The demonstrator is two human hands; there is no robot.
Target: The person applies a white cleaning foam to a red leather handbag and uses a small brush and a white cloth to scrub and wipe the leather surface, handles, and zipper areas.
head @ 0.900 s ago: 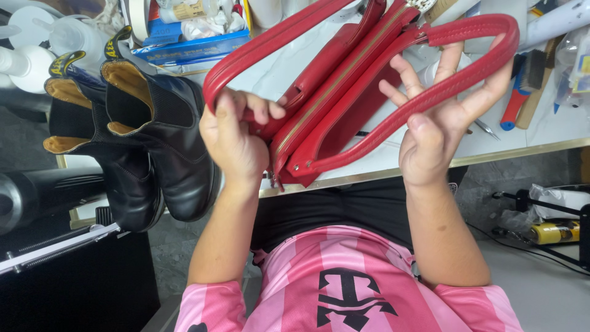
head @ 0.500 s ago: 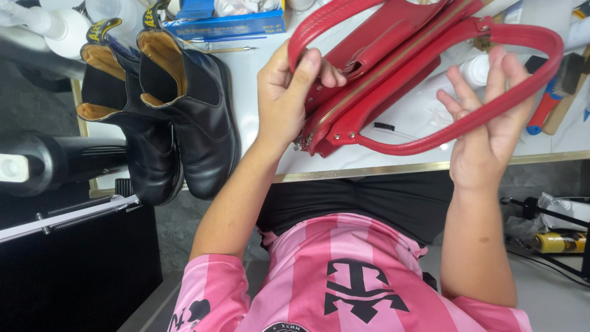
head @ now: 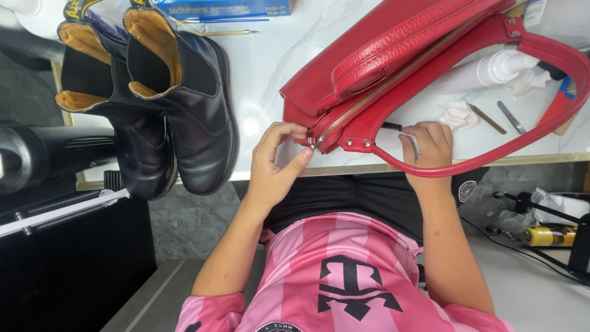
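Left hand [head: 276, 161] pinching red handbag [head: 393, 67] zipper, black boots [head: 153, 98] beside

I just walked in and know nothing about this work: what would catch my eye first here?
A bright red leather handbag lies on the white table. The left hand pinches its zipper end, and the right hand rests by the looping handle. Left of them stands a pair of black ankle boots.

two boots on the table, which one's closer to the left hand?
The boot standing nearer the red handbag. Its toe points toward the left hand; the other boot stands behind it, toward the table's outer end.
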